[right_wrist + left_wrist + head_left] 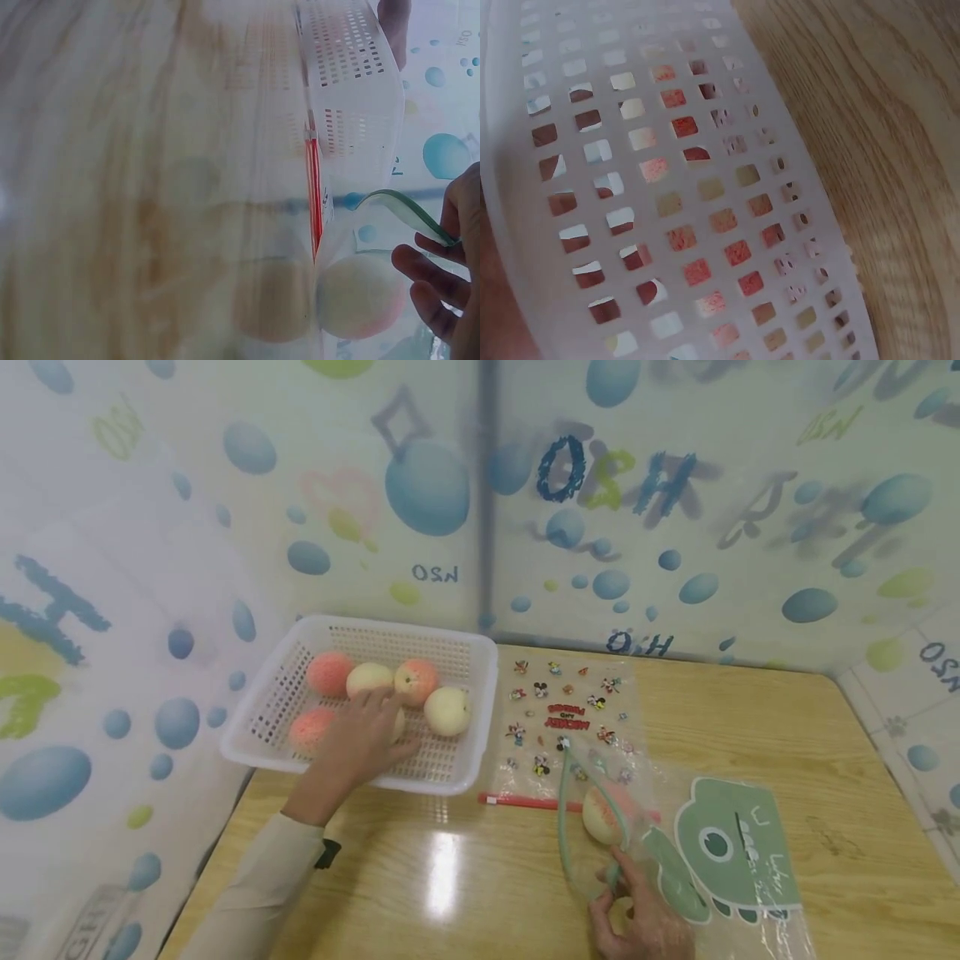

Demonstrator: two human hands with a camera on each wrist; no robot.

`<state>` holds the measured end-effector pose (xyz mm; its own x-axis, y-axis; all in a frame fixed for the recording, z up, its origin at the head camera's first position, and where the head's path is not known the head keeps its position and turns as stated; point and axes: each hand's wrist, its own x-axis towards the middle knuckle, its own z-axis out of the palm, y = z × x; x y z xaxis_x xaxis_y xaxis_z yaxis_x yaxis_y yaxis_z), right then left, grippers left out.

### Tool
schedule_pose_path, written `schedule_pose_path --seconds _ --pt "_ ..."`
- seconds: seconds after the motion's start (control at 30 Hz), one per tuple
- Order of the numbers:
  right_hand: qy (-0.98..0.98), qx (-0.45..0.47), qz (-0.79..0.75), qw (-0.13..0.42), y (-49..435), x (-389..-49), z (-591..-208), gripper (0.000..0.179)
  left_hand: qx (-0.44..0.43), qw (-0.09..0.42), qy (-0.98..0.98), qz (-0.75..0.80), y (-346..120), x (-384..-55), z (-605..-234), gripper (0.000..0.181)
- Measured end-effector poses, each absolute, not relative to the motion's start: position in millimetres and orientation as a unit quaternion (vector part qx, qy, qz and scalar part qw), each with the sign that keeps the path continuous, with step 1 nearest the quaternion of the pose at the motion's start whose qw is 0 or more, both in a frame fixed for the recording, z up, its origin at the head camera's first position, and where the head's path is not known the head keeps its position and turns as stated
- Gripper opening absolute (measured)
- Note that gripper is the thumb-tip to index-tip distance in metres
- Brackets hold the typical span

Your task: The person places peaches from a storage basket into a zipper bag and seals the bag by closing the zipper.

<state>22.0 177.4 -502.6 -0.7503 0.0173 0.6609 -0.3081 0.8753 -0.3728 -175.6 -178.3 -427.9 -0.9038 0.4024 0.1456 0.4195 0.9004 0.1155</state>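
Observation:
In the head view my left hand (360, 735) reaches into a white plastic basket (487, 718). Its fingers and thumb curve round a pale peach (398, 725), mostly hidden beneath the palm. Beside it lie red peaches (330, 673) and other pale peaches (447, 711). My right hand (641, 914) pinches the green rim of a clear plastic bag with a green dinosaur print (738, 852), and the mouth gapes in a loop. A pink-and-cream peach (598, 818) shows at that mouth; whether it is inside, I cannot tell. The right wrist view shows this peach (360, 296) near the fingers.
A clear bag with cartoon figures (566, 718) and a red slider strip (525, 802) lies flat right of the basket, partly under the dinosaur bag. The wooden table (750, 710) meets bubble-printed walls (427, 489) behind and at the sides.

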Motion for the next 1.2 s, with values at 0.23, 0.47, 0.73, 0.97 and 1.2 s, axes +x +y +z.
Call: schedule_pose_path --seconds 0.23,0.47,0.73,0.97,1.2 --pt "-0.910 0.087 0.226 0.336 178.4 21.8 -500.5 0.052 -0.191 0.021 -0.981 -0.013 -183.9 -182.7 -428.9 0.079" --pt "-0.908 0.103 0.222 0.341 179.3 19.8 -500.0 0.051 -0.176 0.017 -0.984 0.004 -187.5 -186.7 -430.3 0.077" --pt "-0.916 0.098 0.215 0.324 179.5 21.3 -496.7 0.051 -0.172 0.019 -0.985 -0.012 -191.6 -184.3 -430.3 0.067" --pt "-0.906 0.102 0.237 0.336 180.1 21.7 -497.6 0.052 -0.171 0.024 -0.985 -0.017 -195.4 -185.3 -430.8 0.062" --pt "-0.899 0.110 0.238 0.352 182.1 21.3 -501.0 0.052 -0.177 0.017 -0.984 -0.010 -200.3 -190.8 -430.7 0.061"
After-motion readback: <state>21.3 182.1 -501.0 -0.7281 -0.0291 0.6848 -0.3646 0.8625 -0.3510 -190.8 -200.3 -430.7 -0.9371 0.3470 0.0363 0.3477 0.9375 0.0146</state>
